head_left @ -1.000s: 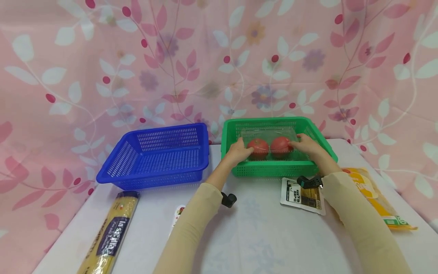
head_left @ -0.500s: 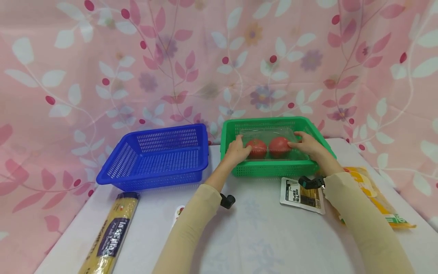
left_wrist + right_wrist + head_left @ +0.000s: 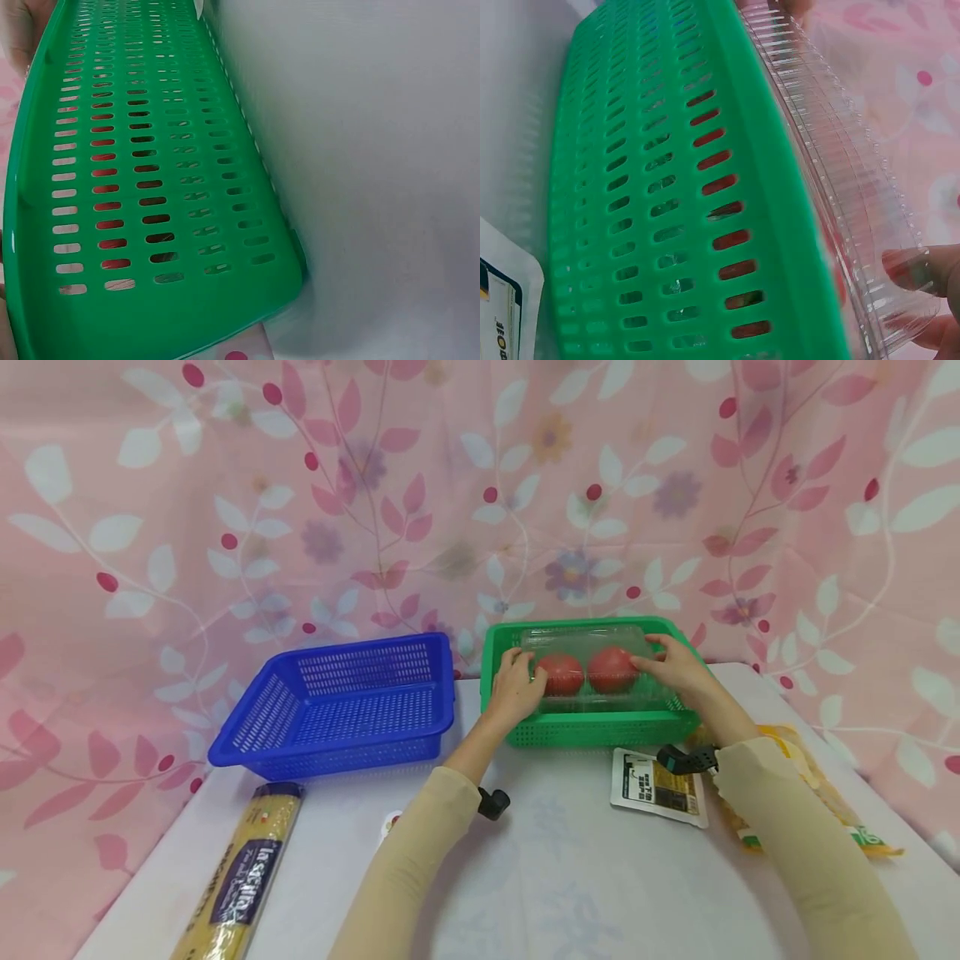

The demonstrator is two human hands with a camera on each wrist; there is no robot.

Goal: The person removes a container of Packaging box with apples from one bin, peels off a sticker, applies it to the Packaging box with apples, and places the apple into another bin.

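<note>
A clear plastic box [image 3: 585, 639] holds two round red fruits [image 3: 612, 670] that look like tomatoes. It sits partly above the rim of the green basket [image 3: 607, 729], tilted a little. At its left end my left hand [image 3: 517, 687] grips it, thumb toward the front. My right hand [image 3: 678, 672] holds the opposite end; in the right wrist view, the thumb [image 3: 906, 268] presses the box's ribbed edge. The left wrist view shows mostly the green basket's slotted wall [image 3: 150, 187], with only slivers of hand at the left edge.
A blue basket [image 3: 330, 752] stands left of the green one. Spaghetti [image 3: 243, 868] in a packet lies at front left. A small silver-edged pouch [image 3: 656, 789] and a yellow bag [image 3: 817, 785] lie at right. My left sleeve partly covers a white item [image 3: 390, 822].
The clear box with the red fruits has risen slightly in the green basket, both hands moving up with it. The whole head view has shifted slightly.
</note>
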